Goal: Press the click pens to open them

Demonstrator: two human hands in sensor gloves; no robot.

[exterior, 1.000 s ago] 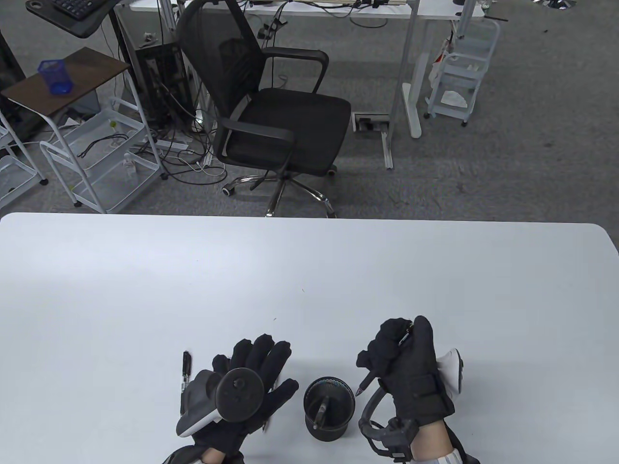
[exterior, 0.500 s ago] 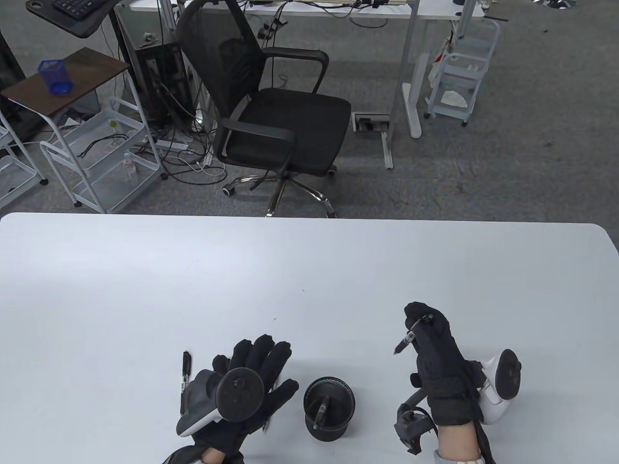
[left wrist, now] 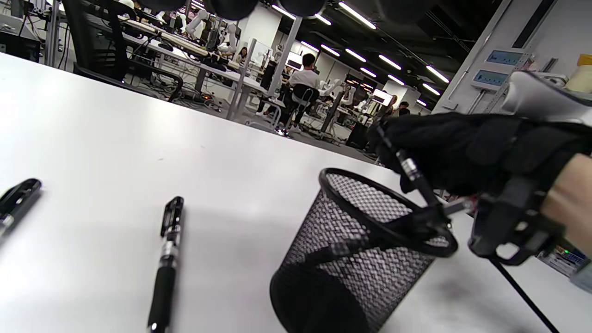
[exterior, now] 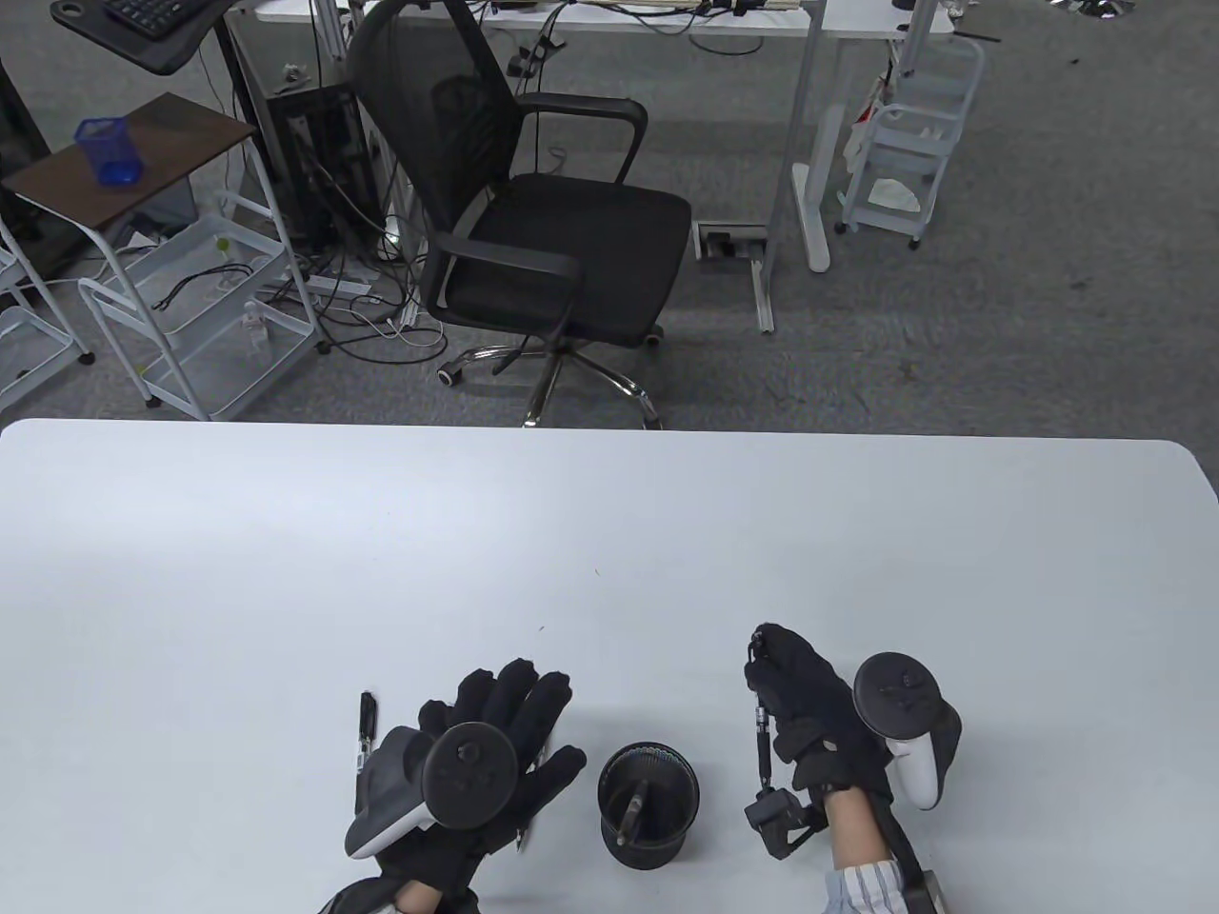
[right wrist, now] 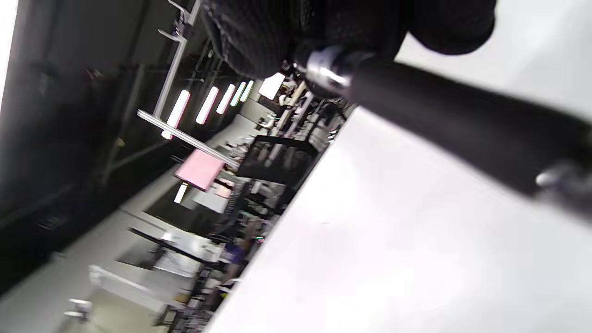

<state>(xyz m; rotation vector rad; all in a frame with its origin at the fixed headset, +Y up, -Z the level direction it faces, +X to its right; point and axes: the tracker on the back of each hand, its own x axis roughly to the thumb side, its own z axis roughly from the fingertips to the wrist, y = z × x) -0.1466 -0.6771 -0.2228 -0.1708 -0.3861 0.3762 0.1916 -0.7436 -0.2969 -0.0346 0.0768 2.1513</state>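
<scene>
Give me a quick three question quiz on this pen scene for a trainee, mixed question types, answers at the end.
1. True or false: the right hand holds a pen.
2. What lies inside the mesh pen cup? A) scissors B) one pen C) nothing
3. Fill in: the left hand rests flat on the ____.

Key: 1 true; 2 B; 3 table. In the left wrist view, two more pens lie on the table, one and another.

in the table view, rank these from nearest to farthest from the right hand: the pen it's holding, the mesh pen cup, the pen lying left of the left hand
1. Held pen, in the right hand.
2. Mesh pen cup, between the hands.
3. Loose pen, far left, beyond the left hand.
</scene>
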